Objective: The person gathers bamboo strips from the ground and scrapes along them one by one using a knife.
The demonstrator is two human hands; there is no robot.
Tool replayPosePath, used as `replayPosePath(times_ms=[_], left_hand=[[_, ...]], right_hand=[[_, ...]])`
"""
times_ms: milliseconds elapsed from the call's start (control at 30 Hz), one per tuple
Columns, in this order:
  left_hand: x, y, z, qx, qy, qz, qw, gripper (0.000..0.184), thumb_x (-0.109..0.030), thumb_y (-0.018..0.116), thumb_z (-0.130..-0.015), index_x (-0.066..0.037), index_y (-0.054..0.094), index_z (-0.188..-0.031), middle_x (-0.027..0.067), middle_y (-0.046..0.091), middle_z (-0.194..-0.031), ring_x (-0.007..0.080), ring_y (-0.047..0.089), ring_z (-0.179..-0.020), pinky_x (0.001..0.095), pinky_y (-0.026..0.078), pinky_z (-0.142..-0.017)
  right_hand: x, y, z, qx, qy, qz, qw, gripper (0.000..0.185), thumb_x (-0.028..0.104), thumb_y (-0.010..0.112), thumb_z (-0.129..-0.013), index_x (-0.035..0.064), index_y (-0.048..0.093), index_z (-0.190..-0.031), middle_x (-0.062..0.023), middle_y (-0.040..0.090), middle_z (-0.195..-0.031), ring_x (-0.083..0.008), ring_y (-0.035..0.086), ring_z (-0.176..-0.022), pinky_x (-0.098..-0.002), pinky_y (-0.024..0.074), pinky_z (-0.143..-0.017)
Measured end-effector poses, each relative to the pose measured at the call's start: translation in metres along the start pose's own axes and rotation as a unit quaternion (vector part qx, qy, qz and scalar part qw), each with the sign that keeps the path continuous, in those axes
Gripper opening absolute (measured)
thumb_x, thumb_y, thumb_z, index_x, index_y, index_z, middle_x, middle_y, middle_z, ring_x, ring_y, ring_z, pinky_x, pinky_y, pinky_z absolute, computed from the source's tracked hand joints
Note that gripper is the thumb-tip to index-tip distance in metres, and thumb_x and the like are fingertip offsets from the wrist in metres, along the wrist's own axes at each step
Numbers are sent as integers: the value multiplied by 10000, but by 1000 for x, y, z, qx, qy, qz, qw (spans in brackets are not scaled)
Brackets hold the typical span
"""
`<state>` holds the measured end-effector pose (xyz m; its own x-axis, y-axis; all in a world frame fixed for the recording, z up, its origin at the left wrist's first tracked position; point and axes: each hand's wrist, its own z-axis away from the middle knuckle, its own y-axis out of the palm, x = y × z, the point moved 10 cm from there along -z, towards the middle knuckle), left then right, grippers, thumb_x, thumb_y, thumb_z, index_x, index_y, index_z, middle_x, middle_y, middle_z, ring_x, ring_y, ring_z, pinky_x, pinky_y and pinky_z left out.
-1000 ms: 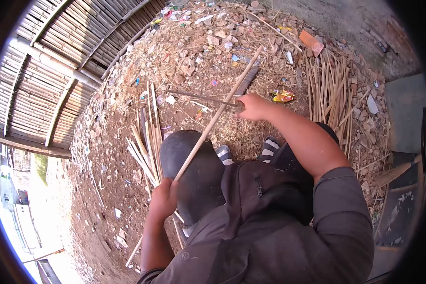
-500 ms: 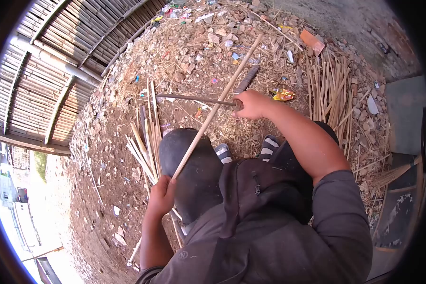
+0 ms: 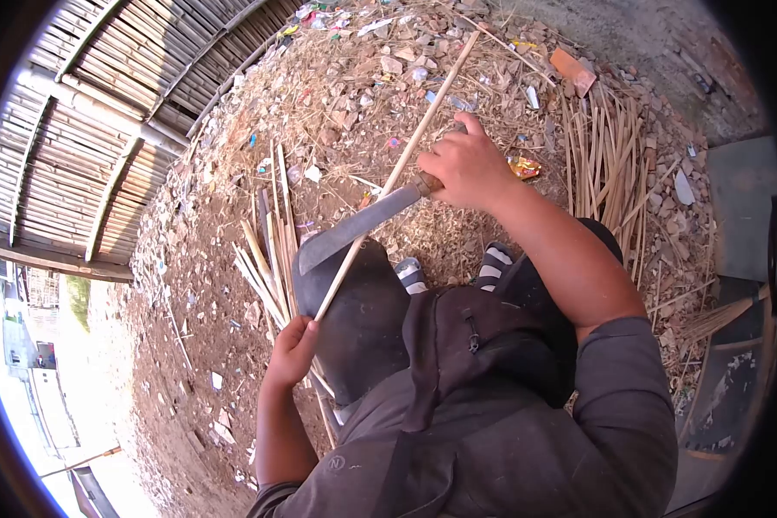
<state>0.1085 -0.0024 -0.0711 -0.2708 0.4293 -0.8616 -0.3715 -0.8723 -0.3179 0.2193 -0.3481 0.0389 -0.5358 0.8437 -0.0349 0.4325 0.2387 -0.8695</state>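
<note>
My left hand point(image 3: 293, 350) is closed around the lower end of a long, thin bamboo strip point(image 3: 432, 112), beside my left knee. The strip slants up and away across the knee. My right hand point(image 3: 470, 168) grips the handle of a large knife point(image 3: 358, 229), its broad flat blade facing up and pointing left. The blade crosses over the strip and hides a short part of it; whether they touch I cannot tell. Beneath my right hand, a dark ridged bar on the ground is mostly hidden.
Split bamboo strips point(image 3: 272, 250) lie left of my knee, with a larger bundle point(image 3: 604, 155) at right. A brick point(image 3: 572, 72) and a yellow wrapper point(image 3: 524, 167) lie on the littered ground. A bamboo-slat wall point(image 3: 69, 155) stands at upper left.
My right hand has rolled over, turning the knife from edge-on to flat, with its tip swung down toward my left knee. My left hand and the strip have barely moved.
</note>
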Motion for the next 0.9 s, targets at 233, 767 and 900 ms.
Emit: replayPosePath(times_ms=[233, 767, 900], left_hand=[[4, 1, -1, 30, -20, 41, 999, 208, -225, 527, -1068, -49, 567, -964, -69, 533, -809, 22, 448, -737, 213, 390, -660], [-41, 5, 15, -136, 52, -352, 925, 286, -290, 475, -1049, -38, 559, -942, 243, 638, -730, 450, 635, -707, 519, 479, -628], [-45, 9, 23, -184, 48, -402, 896, 308, -299, 457, -1052, -38, 570, -935, 254, 639, -733, 487, 633, -710, 577, 465, -623]], right_hand=[[-8, 15, 5, 121, 45, -55, 990, 266, 331, 786, -726, 152, 636, -851, -80, 668, -735, -298, 682, -749, -428, 506, -803], [10, 72, 20, 301, 147, -192, 922, 247, 322, 708, -791, 115, 675, -921, -150, 700, -845, -370, 690, -856, -496, 545, -757], [-29, 91, 25, 250, 228, -254, 906, 254, 303, 716, -772, 112, 691, -939, -161, 705, -863, -359, 691, -881, -489, 537, -763]])
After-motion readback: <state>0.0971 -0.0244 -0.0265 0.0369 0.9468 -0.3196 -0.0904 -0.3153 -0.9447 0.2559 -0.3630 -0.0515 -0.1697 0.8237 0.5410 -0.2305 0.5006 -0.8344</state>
